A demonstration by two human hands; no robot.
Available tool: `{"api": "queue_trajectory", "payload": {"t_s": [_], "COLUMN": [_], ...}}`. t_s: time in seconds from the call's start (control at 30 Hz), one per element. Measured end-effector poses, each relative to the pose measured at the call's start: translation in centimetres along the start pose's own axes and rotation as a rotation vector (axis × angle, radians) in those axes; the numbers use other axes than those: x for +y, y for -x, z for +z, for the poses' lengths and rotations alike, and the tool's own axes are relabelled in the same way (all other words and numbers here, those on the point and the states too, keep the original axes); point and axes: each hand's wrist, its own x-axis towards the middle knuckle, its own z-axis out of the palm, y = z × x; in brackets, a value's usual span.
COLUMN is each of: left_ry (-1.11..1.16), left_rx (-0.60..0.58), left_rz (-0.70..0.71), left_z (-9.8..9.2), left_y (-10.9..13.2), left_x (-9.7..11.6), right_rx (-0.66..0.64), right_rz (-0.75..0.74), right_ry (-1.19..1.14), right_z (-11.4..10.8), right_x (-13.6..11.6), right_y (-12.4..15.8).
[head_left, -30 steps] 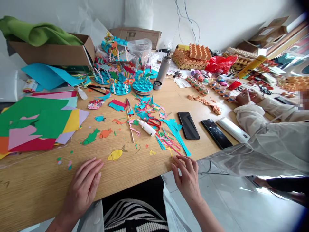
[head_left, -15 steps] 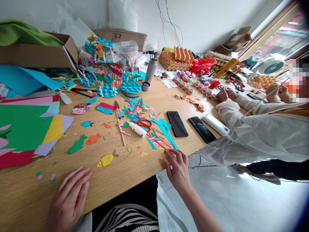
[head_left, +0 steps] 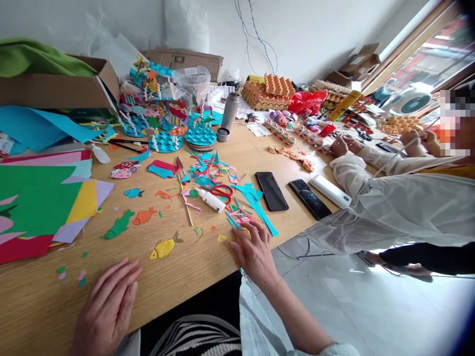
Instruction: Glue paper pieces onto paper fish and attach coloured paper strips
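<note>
- The left hand (head_left: 107, 311) and the right hand (head_left: 254, 252) are well apart, both open and lying flat, and they hold nothing.
- The left hand rests on the wooden table (head_left: 44, 306), near a yellow paper fish (head_left: 163, 248).
- The right fingertips (head_left: 237, 245) are touching the edge of a pile of paper scraps (head_left: 241, 216) on the table.
- A glue bottle (head_left: 211, 200) and red scissors (head_left: 222, 192) lie just beyond the pile.

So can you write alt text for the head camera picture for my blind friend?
The person's right hand touches teal and pink paper scraps on a wooden table, and the left hand lies flat near a yellow paper fish. Red-handled scissors and a glue bottle lie close by.
</note>
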Motion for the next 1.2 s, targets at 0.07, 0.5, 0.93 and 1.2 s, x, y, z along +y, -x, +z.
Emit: {"api": "queue_trajectory", "payload": {"t_s": [0.07, 0.5, 0.93, 1.2], "left_ry": [0.005, 0.027, 0.034, 0.02], "left_rx": [-0.004, -0.007, 0.006, 0.009], "left_rz": [-0.011, 0.02, 0.026, 0.008], "left_z": [0.0, -0.2, -0.3, -0.3], "left_y": [0.1, -0.2, -0.2, -0.1], "left_x": [0.0, 0.0, 0.1, 0.1], "right_rx": [0.003, -0.021, -0.021, -0.017], "right_rz": [-0.027, -0.061, -0.064, -0.052], "right_ry": [-0.019, -0.067, -0.042, -0.084], "right_z": [0.0, -0.6, -0.9, -1.3], "right_x": [-0.1, -0.6, -0.7, -0.7], "right_y": [0.2, 1.9, 2.5, 2.5]}}
